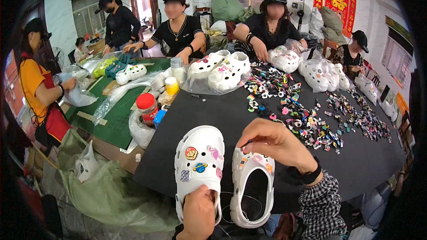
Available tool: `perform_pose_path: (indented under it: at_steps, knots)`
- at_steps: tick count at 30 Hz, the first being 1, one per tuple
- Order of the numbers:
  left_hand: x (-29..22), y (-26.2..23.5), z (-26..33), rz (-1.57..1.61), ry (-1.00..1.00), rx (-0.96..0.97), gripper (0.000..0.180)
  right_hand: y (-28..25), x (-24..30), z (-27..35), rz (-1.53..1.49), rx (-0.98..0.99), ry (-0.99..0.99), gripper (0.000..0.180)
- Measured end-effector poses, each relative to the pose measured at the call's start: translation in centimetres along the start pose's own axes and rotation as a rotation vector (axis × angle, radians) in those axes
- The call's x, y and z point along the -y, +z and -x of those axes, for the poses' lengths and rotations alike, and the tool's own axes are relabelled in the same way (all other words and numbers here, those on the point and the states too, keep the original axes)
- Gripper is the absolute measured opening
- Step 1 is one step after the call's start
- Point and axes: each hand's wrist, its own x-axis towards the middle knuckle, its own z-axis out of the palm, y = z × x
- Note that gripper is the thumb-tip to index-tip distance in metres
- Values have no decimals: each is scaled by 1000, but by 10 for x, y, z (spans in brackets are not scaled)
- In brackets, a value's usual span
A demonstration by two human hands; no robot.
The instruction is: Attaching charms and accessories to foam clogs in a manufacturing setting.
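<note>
My left hand (199, 209) grips a white clog (200, 140) at its opening, the thumb on the upper's edge. Several charms sit in this clog's holes, among them a blue planet charm (200, 167) and a pink flamingo charm (215, 153). Beside it on the right is a second white clog (236, 191), its open heel toward me. Over that clog's toe, my right hand (278, 144) pinches what looks like a small dark shoe charm, mostly covered by the fingertips. A few orange and pink charms show on the second clog, partly behind the hand.
Loose colourful charms (307, 122) lie scattered across the black table (191, 111) at the right. Bagged white clogs (218, 71) stand along its far side. A red-lidded jar (147, 106) stands at the left, near a green mat (109, 124). Several people work around the tables.
</note>
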Motion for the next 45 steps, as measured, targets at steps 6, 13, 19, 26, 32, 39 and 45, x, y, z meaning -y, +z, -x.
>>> perform_pose_path:
  at_steps: [6,13,19,26,32,39,45]
  knots:
    - [7,13,0,1493,-277,107,11,22,3,-17,-63,-24,149,15]
    - [9,35,1,1548,-303,77,39,33,-1,-20,202,-13,54,15]
    - [-2,28,8,1430,-293,198,18,34,-1,-25,169,-20,103,14]
    - [-10,38,15,1582,-224,72,17,37,3,-23,245,-44,91,17]
    - [18,54,11,1867,82,230,17,39,22,-25,494,87,22,17]
    - [-2,48,5,1736,-205,62,47,37,21,-29,564,132,-34,18]
    - [2,53,6,1735,-235,71,55,29,28,-36,539,237,121,27]
